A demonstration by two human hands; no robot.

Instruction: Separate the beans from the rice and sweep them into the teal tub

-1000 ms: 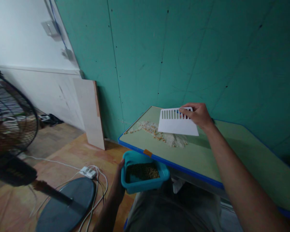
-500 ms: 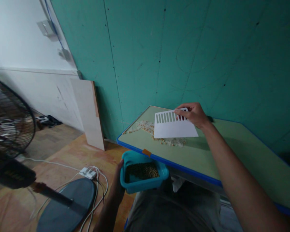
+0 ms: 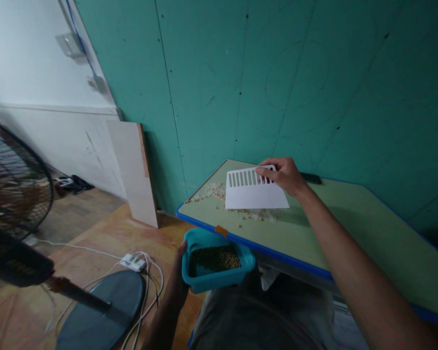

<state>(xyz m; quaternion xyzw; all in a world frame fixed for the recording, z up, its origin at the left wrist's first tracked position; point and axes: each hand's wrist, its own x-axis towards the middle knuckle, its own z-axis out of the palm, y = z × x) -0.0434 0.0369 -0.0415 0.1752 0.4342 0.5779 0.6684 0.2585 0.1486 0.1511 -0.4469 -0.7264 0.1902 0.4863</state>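
Observation:
My right hand [image 3: 282, 176] pinches a white slotted scraper [image 3: 256, 197] by its upper right corner, the row of slots along the top. The scraper's straight lower edge is at the tabletop, among scattered yellowish grains [image 3: 215, 190] and clear small bits [image 3: 268, 214]; I cannot tell if it touches the surface. Below the table's near edge my left hand [image 3: 178, 272] grips the left side of a teal plastic tub [image 3: 219, 282]. Green and pale yellow beans or grains [image 3: 215, 257] lie inside the tub. My left fingers are mostly hidden by it.
The pale green table [image 3: 345, 209] has a blue edge with orange tape [image 3: 221, 230]. A dark phone-like object [image 3: 311, 178] lies at the back by the green wall [image 3: 211, 87]. On the left stand a fan [image 3: 14, 184], a power strip [image 3: 133, 261] with cables, and a leaning board [image 3: 135, 170].
My right hand has moved the scraper a little to the left over the grains, and some lie nearer the front edge. More of the dark object behind shows. The left hand and tub stay put.

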